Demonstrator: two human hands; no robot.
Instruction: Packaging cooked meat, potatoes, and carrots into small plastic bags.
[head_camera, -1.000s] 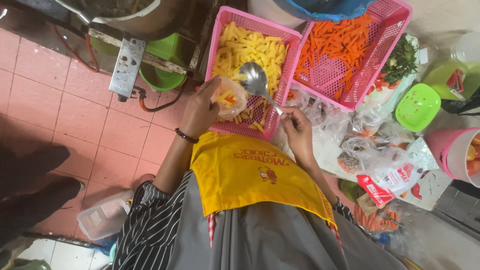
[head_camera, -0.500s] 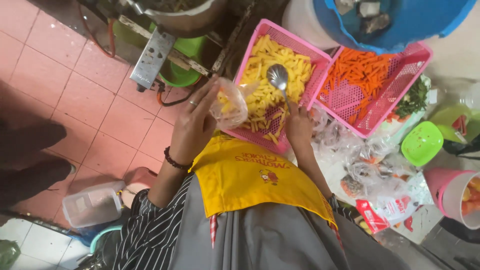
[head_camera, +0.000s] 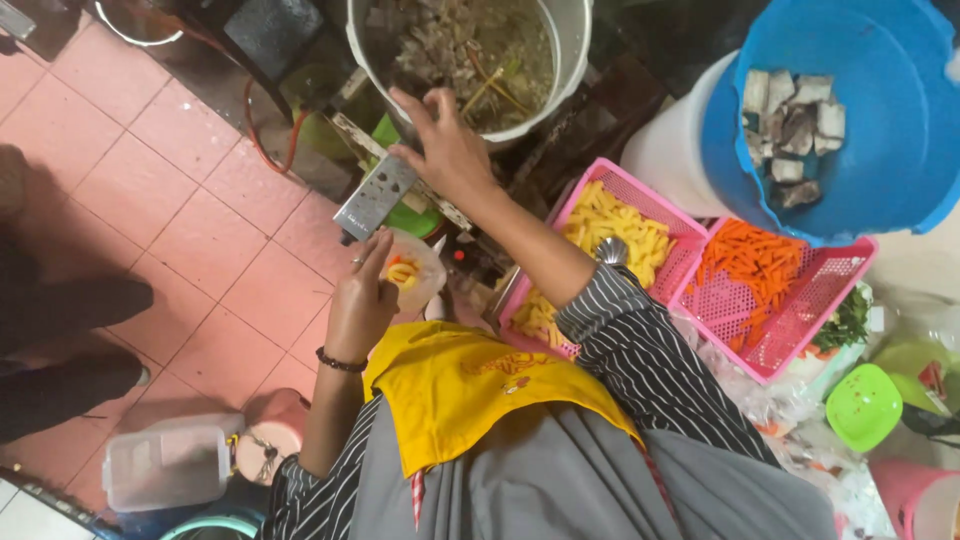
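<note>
A: Item one, left hand?

B: Closed around a clear plastic bag holding yellow and orange vegetable strips. The bag sits at the fingertips, just above the palm.

A: Item two, right hand?

B: Open, fingers spread, holding nothing. It hovers over the near rim of the big metal pot, which is full of brown stew.

A: Surroundings?

B: Right of the right forearm, a pink basket of yellow strips with a spoon lying in it. Touching that, a second pink basket of carrot sticks. Beyond it, a blue tub with grey chunks.
</note>
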